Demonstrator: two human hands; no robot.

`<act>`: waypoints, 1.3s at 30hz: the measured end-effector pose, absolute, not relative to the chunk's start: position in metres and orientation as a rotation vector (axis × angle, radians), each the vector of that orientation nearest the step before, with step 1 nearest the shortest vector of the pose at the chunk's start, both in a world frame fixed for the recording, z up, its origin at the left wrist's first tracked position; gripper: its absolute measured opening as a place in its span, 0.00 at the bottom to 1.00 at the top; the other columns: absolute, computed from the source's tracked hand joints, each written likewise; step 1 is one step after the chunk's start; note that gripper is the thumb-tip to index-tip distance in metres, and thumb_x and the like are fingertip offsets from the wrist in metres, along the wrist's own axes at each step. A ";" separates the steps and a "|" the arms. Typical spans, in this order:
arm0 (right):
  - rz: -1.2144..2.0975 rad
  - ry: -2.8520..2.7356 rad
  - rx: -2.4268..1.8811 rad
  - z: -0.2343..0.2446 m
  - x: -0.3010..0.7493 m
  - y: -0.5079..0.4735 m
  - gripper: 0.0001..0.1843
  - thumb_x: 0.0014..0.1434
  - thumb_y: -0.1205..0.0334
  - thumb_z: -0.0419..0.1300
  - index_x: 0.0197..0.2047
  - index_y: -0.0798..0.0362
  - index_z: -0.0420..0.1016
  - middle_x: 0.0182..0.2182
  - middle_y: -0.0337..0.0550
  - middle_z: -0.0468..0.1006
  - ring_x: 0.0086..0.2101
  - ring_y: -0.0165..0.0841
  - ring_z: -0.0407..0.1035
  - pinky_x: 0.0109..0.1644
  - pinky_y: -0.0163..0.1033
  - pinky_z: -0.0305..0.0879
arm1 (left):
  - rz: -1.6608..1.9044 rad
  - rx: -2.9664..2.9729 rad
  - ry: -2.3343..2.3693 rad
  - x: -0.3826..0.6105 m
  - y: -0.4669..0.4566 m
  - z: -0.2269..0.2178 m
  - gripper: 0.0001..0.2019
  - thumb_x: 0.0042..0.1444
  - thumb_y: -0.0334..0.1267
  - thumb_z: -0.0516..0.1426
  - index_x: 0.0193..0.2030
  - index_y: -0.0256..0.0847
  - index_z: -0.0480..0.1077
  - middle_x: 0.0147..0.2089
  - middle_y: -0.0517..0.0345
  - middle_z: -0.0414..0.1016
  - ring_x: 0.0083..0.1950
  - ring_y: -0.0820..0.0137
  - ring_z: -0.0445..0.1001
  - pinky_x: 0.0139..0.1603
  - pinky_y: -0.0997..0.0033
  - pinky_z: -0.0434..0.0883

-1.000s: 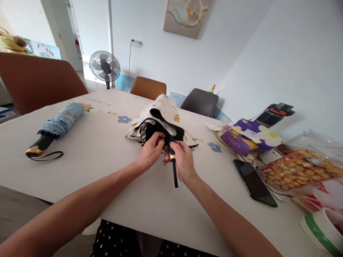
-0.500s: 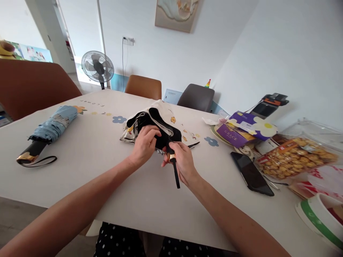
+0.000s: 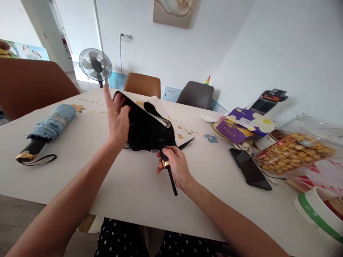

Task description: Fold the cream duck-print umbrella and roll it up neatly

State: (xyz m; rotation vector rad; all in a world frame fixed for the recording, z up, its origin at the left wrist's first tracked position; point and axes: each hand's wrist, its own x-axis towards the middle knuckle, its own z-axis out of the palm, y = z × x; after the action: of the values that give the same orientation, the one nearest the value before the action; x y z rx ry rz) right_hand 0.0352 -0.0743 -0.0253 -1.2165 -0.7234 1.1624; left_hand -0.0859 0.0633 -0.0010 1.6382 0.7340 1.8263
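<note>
A collapsed umbrella (image 3: 148, 128), cream outside with small printed figures and black inside, lies on the white table (image 3: 134, 185) in front of me. My right hand (image 3: 175, 167) is closed round its black handle with the gold ring, the wrist strap hanging toward me. My left hand (image 3: 116, 119) is raised and pinches a fold of the canopy, lifting the black lining up off the table.
A folded blue umbrella (image 3: 46, 130) lies at the table's left. To the right are a black phone (image 3: 250, 169), a purple box (image 3: 241, 126), a snack bag (image 3: 294, 155) and a green-rimmed bowl (image 3: 318, 214). Chairs and a standing fan (image 3: 95, 66) are behind.
My left hand has risen from the handle area and pulled a canopy panel up and left, spreading the black lining. My right hand stays on the handle.
</note>
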 end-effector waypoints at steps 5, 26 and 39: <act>1.142 -0.686 -1.195 -0.023 0.031 -0.070 0.06 0.52 0.63 0.56 0.32 0.54 0.61 0.24 0.39 0.71 0.16 0.26 0.62 0.16 0.38 0.69 | 1.623 1.733 0.775 -0.082 0.044 -0.005 0.12 0.46 0.23 0.46 0.32 0.41 0.66 0.28 0.61 0.69 0.31 0.75 0.69 0.35 0.76 0.67; 1.168 -1.109 -1.461 -0.029 0.046 -0.078 0.13 0.56 0.50 0.53 0.36 0.52 0.62 0.26 0.37 0.71 0.20 0.29 0.69 0.17 0.33 0.65 | 0.397 0.885 0.632 -0.059 0.023 -0.038 0.05 0.49 0.34 0.59 0.27 0.34 0.69 0.26 0.53 0.72 0.27 0.70 0.72 0.28 0.71 0.70; 0.239 -1.540 -1.712 0.018 0.097 -0.071 0.09 0.55 0.60 0.54 0.38 0.50 0.72 0.38 0.42 0.76 0.38 0.34 0.71 0.40 0.40 0.67 | 0.314 0.765 0.742 -0.060 0.017 -0.028 0.04 0.48 0.28 0.57 0.33 0.31 0.67 0.30 0.50 0.72 0.27 0.66 0.74 0.33 0.65 0.72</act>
State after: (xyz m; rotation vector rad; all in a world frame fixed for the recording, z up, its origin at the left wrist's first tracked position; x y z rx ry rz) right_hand 0.0974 -0.0712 0.0179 -1.7117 -1.5398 0.2388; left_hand -0.0603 0.0168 -0.0279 0.7653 0.7416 0.3145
